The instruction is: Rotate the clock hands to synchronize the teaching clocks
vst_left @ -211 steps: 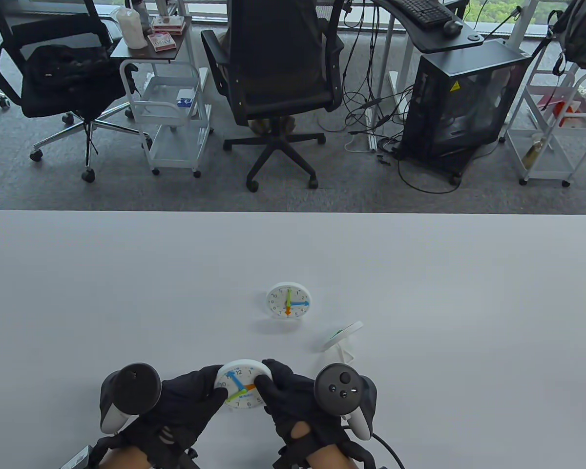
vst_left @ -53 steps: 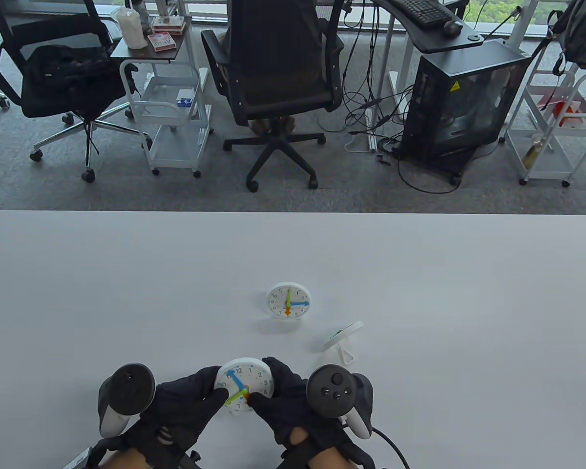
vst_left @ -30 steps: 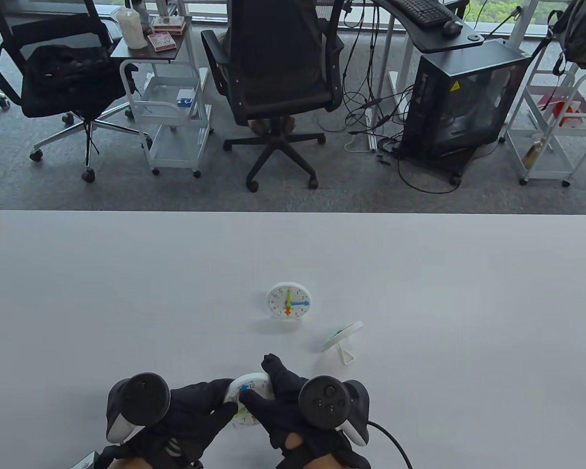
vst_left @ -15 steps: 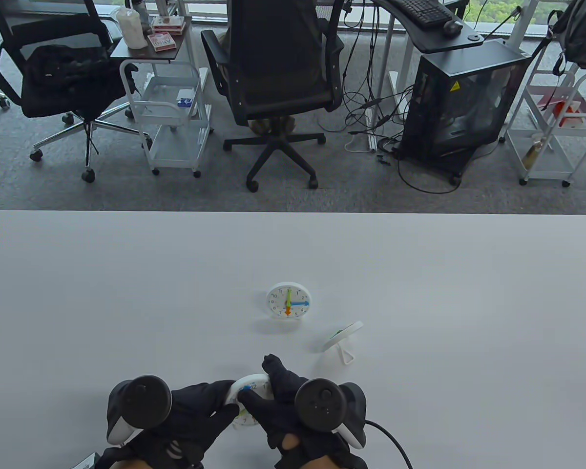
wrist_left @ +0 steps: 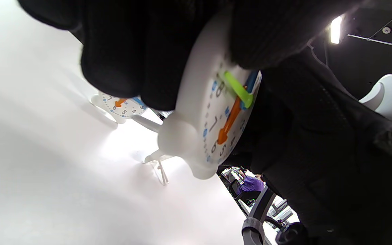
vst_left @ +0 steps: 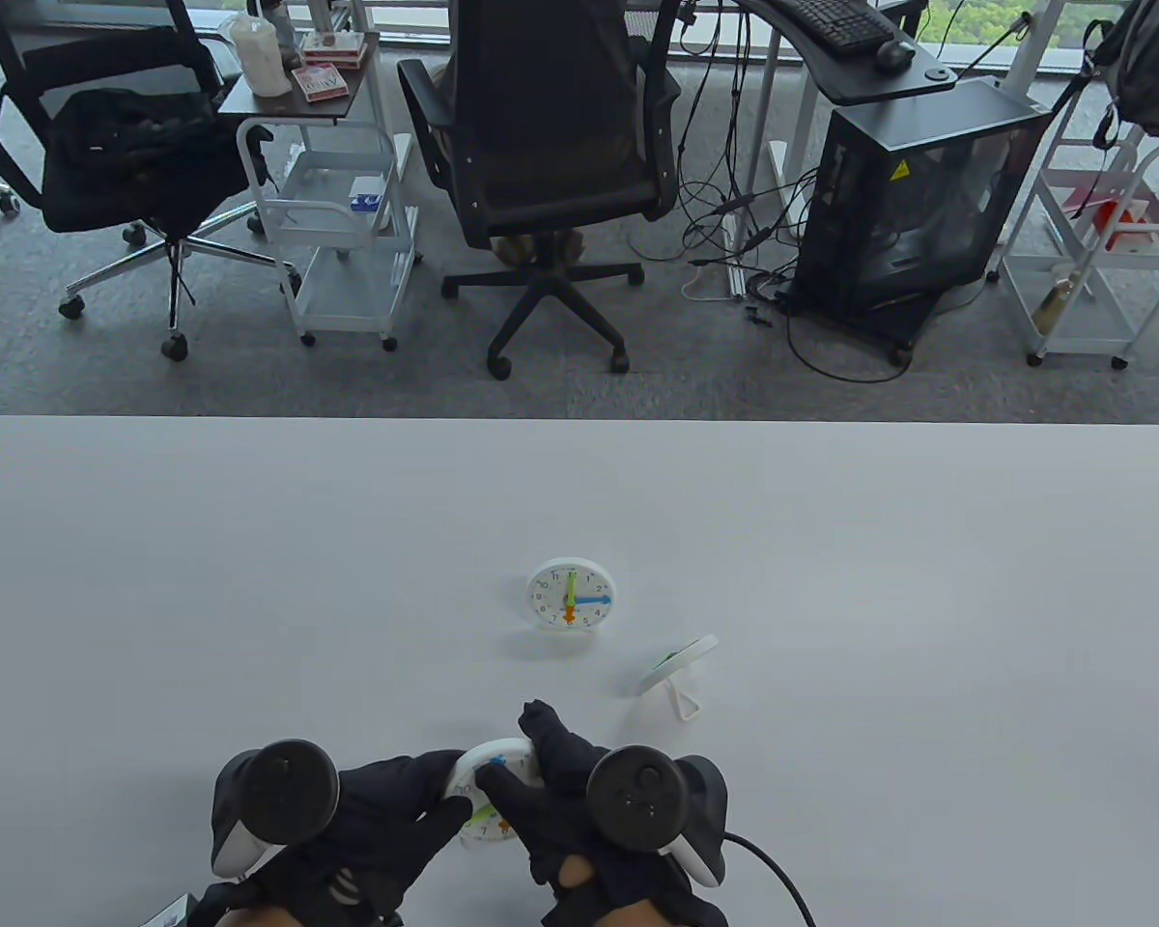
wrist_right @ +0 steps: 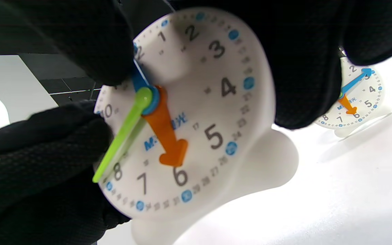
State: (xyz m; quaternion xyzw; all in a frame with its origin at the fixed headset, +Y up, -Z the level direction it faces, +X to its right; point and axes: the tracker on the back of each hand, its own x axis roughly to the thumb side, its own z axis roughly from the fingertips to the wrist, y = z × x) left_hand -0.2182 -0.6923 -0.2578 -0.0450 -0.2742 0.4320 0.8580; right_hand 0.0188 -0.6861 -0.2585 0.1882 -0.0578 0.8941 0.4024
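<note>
A white teaching clock (vst_left: 491, 809) is held just above the table's near edge. My left hand (vst_left: 444, 800) grips its left rim. My right hand (vst_left: 512, 753) holds its right and top rim, and one fingertip (wrist_right: 104, 51) presses on the blue hand near 12. In the right wrist view the held clock (wrist_right: 199, 112) has its orange hand at 6 and its green hand near 8. It also shows in the left wrist view (wrist_left: 209, 115). A second clock (vst_left: 571, 594) stands mid-table with green at 12, blue at 3 and orange at 6.
A third small clock (vst_left: 678, 666) stands on its foot to the right of the second clock, its face turned away. The second clock also shows in the right wrist view (wrist_right: 356, 102). A cable (vst_left: 782, 879) trails from my right wrist. Chairs and carts stand beyond the table's far edge.
The orange hand went from about 4 to 6. The held clock dropped nearer the front edge. My right fingertip moved onto the blue hand, which shifted slightly right in the last half second.
</note>
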